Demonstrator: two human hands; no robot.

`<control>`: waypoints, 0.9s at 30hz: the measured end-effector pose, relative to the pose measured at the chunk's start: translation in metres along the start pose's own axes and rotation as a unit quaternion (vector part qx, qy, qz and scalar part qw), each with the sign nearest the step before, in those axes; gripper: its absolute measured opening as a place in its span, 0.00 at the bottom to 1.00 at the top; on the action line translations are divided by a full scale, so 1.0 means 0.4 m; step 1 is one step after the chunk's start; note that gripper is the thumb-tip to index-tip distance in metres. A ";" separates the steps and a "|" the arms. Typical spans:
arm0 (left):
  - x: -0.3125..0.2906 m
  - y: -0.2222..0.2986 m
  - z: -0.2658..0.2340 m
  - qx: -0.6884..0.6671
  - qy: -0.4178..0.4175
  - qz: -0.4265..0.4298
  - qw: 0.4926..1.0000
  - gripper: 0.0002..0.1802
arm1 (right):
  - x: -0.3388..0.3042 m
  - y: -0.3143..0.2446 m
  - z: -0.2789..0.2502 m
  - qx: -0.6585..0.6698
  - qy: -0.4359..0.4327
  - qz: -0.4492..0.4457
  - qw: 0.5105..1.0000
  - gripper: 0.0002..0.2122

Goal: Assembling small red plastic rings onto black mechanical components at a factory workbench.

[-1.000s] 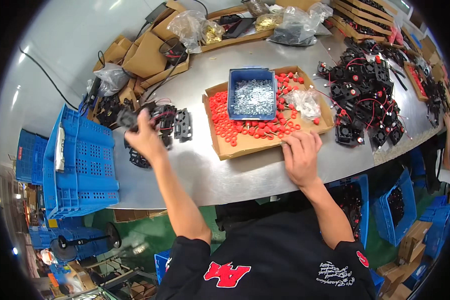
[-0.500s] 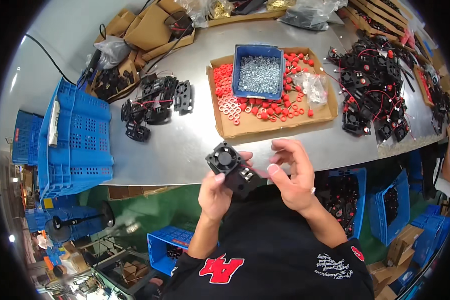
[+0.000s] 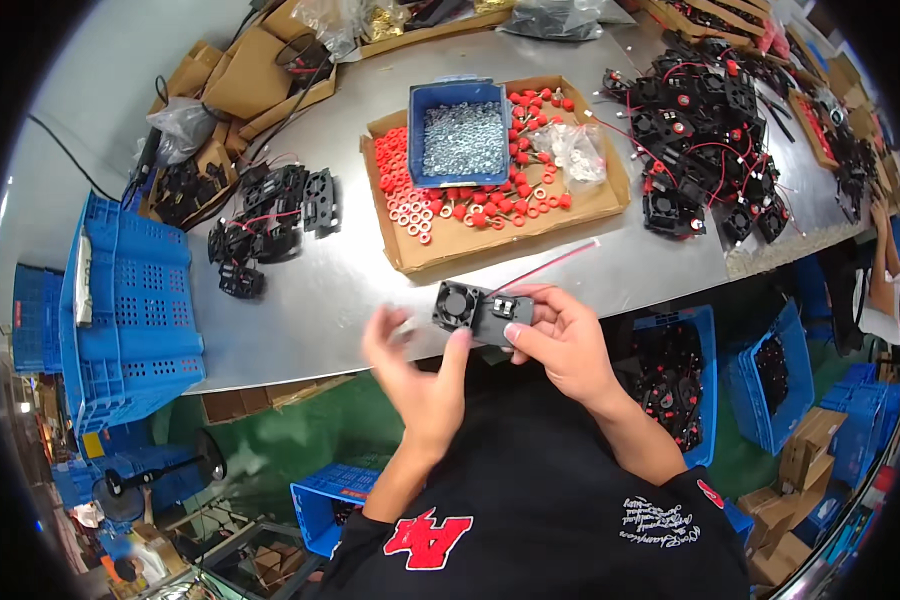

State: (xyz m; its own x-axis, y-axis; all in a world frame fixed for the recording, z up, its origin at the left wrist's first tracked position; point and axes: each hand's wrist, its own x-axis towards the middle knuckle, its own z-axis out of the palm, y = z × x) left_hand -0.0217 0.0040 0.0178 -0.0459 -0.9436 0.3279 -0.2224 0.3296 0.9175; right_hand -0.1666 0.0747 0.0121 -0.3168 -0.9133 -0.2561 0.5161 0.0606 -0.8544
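Over the table's front edge, my right hand (image 3: 573, 352) pinches a black plastic housing with a small cooling fan (image 3: 458, 305) at its left end. The thumb lies across the front near a silvery fitting, and the other fingers are partly hidden behind. From the housing's upper side a thin red wire (image 3: 545, 266) sticks out to the upper right. My left hand (image 3: 422, 392) is just left of it, fingers spread and slightly blurred. Its thumb tip is at the fan's lower edge; whether it touches, I cannot tell.
Beyond my hands, a cardboard tray (image 3: 420, 258) holds red rings, red-headed screws and a blue bin (image 3: 460, 92) of small metal nuts. Black fan assemblies lie at left (image 3: 270, 215) and heaped at right (image 3: 695, 140). A blue crate (image 3: 135, 290) stands at far left.
The fan housing has passed from my left hand to my right and turned level. My left hand has let go and spread its fingers. The view has shifted right.
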 end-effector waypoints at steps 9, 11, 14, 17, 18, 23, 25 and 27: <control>0.068 0.045 0.009 0.206 -0.328 0.340 0.857 0.48 | -0.015 -0.082 -0.013 -0.201 -0.101 0.024 0.974 0.15; 0.076 0.024 -0.001 0.195 -0.432 0.300 0.828 0.46 | -0.016 -0.086 -0.026 -0.108 -0.091 0.088 0.986 0.16; 0.056 0.010 -0.001 0.196 -0.400 0.264 0.856 0.37 | 0.016 -0.076 -0.053 -0.147 -0.076 0.029 0.986 0.10; 0.034 -0.001 -0.015 0.099 -0.334 0.106 0.932 0.27 | 0.108 -0.132 -0.063 -0.448 0.093 -0.156 0.875 0.10; 0.030 0.004 -0.034 0.068 -0.340 0.019 0.938 0.24 | 0.150 -0.132 -0.072 -0.498 0.164 -0.219 0.823 0.10; 0.033 0.016 -0.076 -0.070 -0.204 0.023 0.976 0.26 | 0.299 -0.151 -0.128 -0.702 0.236 -0.139 0.658 0.13; 0.040 0.029 -0.088 -0.057 -0.162 0.038 0.984 0.27 | 0.309 -0.155 -0.133 -0.726 0.216 -0.077 0.648 0.14; 0.061 0.035 -0.089 -0.066 -0.172 -0.051 0.982 0.26 | 0.295 -0.159 -0.146 -0.704 0.221 -0.129 0.662 0.13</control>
State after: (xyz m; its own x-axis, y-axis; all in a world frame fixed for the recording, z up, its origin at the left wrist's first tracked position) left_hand 0.0087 -0.0134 0.0468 -0.3612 -0.9188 0.1592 -0.1155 0.2135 0.9701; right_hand -0.2832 -0.0134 0.0100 -0.6123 -0.7784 0.1386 -0.7561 0.5254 -0.3902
